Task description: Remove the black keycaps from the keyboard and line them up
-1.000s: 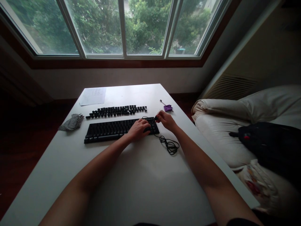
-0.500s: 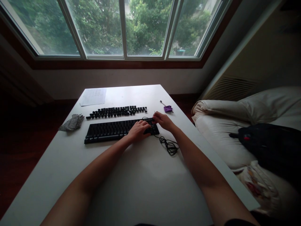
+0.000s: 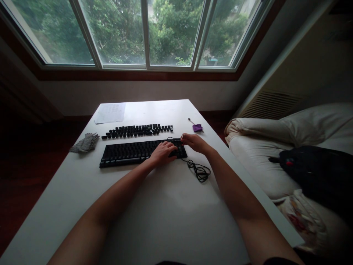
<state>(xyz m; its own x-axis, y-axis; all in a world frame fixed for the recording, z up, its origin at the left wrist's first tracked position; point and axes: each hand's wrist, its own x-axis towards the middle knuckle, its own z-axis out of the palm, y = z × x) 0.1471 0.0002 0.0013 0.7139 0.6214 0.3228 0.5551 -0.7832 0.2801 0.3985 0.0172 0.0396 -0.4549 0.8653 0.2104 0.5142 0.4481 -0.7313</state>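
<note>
A black keyboard [image 3: 124,151] lies across the white table. Over its right part rests my left hand [image 3: 164,151], palm down with fingers stretched and touching the keys. My right hand [image 3: 191,141] is at the keyboard's right end, thumb and fingers pinched together just above the keys. Whatever sits in that pinch is too small and dark to make out. Behind the keyboard, loose black keycaps [image 3: 138,130] stand in uneven rows. A coiled black cable [image 3: 200,171] lies beside the keyboard's right end, below my right wrist.
A crumpled grey cloth [image 3: 85,142] lies at the table's left edge. Toward the back right are a purple cloth [image 3: 197,127] and a small brush [image 3: 191,121]. A sheet of paper [image 3: 110,112] lies at the far left corner. Right of the table stands a sofa [image 3: 253,158].
My right hand has shifted slightly down and to the right, and its wrist has turned. A thin tip seen above its fingers earlier no longer shows. The left hand stays on the keyboard.
</note>
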